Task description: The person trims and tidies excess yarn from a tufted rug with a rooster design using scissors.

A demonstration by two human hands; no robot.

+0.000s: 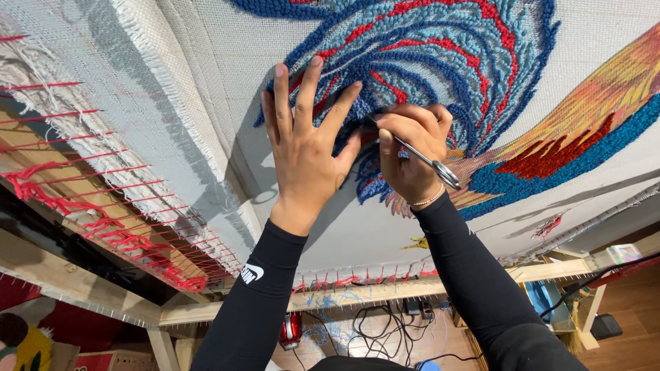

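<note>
Slanting tip-up-left toward the tufted rug [440, 62], the scissors [419, 154] sit in the right hand's [411, 154] clenched grip; left hand [306, 148] flat.

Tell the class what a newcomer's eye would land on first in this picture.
The swirling blue and red tufted pattern at the top of the white cloth stands out first. The left hand lies flat on it, while the right hand holds metal scissors against the yarn. Red cord laces the cloth's left edge to a wooden frame.
</note>
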